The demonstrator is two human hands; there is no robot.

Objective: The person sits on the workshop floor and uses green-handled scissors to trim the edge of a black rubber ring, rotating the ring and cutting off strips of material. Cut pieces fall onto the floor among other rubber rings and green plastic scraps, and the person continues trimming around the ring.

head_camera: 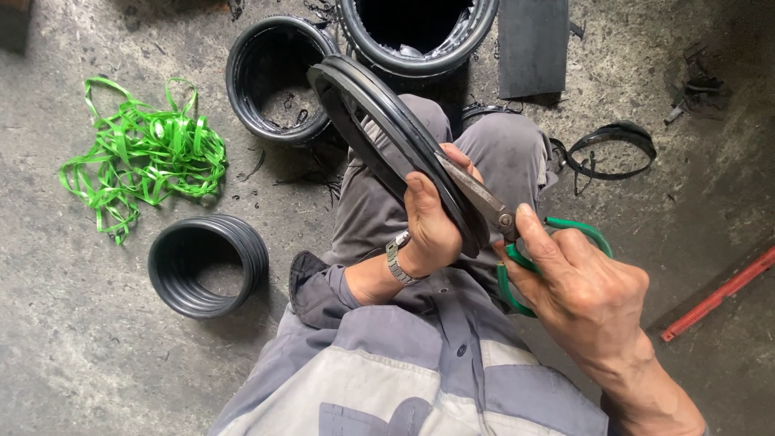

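Observation:
My left hand (432,222), with a metal watch on the wrist, grips a black rubber ring (363,105) held tilted over my lap. In my right hand (577,282) I hold scissors (484,202) by their green handles. The steel blades lie against the ring's rim, just beside my left fingers. I sit on the ground in grey trousers and a grey jacket.
A stack of black rubber rings (211,264) stands at my left. Two more ring stacks (274,77) (420,36) stand ahead, with a dark slab (533,44) and a thin cut ring (609,149) to the right. Tangled green strapping (141,157) lies left, a red bar (718,295) right.

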